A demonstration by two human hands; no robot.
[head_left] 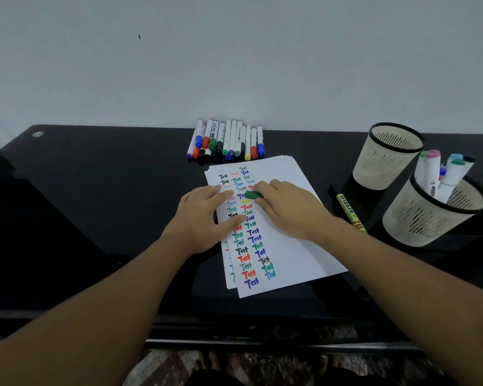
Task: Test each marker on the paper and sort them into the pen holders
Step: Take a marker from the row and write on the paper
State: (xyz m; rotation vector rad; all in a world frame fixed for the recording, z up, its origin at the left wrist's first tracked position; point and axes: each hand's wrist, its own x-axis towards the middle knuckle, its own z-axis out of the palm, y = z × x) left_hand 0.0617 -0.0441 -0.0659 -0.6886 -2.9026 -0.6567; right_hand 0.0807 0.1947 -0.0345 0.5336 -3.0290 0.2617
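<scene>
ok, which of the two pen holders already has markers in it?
The nearer pen holder, at the right edge, holds several markers. The farther pen holder behind it shows none.

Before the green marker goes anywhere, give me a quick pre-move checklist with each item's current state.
1. Right hand has a grip on the green marker: ok.
2. Left hand rests flat on the white paper stack: ok.
3. Marker tip capped: cannot tell.
4. Far beige slotted pen holder shows no markers inside: ok.
5. Near beige slotted pen holder already holds markers, space remains: ok.
6. Yellow marker lies loose beside the paper, unsorted: not ok.
</scene>
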